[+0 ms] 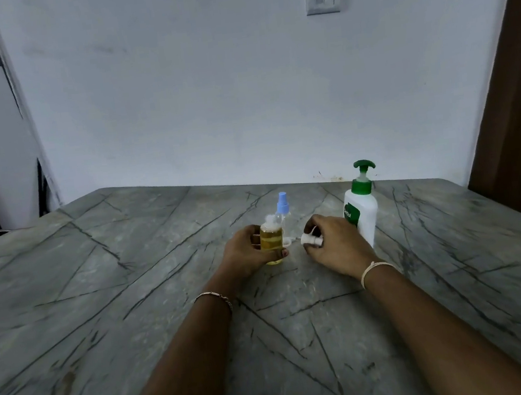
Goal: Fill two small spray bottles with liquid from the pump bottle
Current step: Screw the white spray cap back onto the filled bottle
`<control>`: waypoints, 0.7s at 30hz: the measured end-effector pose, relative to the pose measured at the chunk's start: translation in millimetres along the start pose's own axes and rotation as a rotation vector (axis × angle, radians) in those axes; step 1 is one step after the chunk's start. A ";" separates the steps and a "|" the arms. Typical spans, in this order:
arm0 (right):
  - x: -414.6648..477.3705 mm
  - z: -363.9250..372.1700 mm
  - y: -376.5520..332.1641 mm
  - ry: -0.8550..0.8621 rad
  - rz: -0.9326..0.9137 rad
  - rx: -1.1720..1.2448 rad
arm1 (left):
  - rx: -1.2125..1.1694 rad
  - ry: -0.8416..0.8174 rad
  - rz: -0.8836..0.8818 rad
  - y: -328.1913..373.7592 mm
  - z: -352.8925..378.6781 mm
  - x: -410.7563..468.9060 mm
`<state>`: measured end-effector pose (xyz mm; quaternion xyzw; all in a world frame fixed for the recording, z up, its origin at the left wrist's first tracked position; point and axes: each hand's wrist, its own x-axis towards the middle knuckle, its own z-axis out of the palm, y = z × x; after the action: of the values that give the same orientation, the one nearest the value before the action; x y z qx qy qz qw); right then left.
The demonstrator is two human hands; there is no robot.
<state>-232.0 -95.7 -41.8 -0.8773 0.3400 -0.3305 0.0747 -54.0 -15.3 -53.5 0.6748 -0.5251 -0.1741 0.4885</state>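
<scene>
1. Left hand grips yellow-filled bottle, mid-worktop.
2. Right hand pinches white sprayer.
3. Blue-capped bottle just behind; pump bottle near far edge, right.

The grey, dark-veined table carries a white pump bottle with a green head toward the right. Left of it stands a blue-topped spray bottle, and just before that a small bottle of yellow liquid, seemingly resting on the surface.
</scene>
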 end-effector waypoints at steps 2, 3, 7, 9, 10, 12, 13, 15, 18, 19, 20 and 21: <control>-0.6 -7.6 -1.4 0.045 0.006 0.053 | 0.009 0.002 0.001 1.5 -0.1 -0.9; -0.7 -10.7 -2.5 0.068 0.012 0.084 | 0.011 0.002 0.002 2.1 -0.1 -1.4; 0.5 -16.2 -10.3 0.137 0.026 0.198 | 0.023 -0.009 0.004 2.8 -1.6 -2.6; 1.3 -16.7 -14.8 0.166 0.017 0.220 | 0.022 -0.012 0.002 3.1 -2.7 -3.4; 1.4 -17.0 -16.3 0.182 0.013 0.232 | 0.021 -0.013 0.002 3.0 -2.9 -3.6; 1.8 -17.7 -18.5 0.215 0.007 0.259 | 0.022 -0.014 0.003 2.6 -3.0 -3.6; 2.0 -18.1 -18.9 0.227 0.008 0.280 | 0.025 -0.014 0.004 2.3 -2.8 -3.5; 2.8 -18.4 -18.9 0.242 0.005 0.337 | 0.029 -0.014 0.004 1.7 -2.9 -3.0; 4.4 -17.5 -17.5 0.258 0.027 0.444 | 0.031 -0.020 0.000 1.6 -2.9 -2.9; 5.1 -17.5 -17.1 0.260 0.042 0.495 | 0.026 -0.018 0.000 2.2 -2.6 -3.1; 5.9 -17.7 -17.0 0.262 0.054 0.554 | 0.017 -0.011 0.002 2.7 -2.5 -3.4; 6.7 -18.2 -17.1 0.266 0.066 0.615 | 0.006 -0.003 0.005 3.3 -2.3 -3.6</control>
<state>-230.5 -85.3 -18.2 -0.7514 0.2596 -0.5264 0.3016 -55.5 -10.9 -50.7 0.6748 -0.5280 -0.1723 0.4860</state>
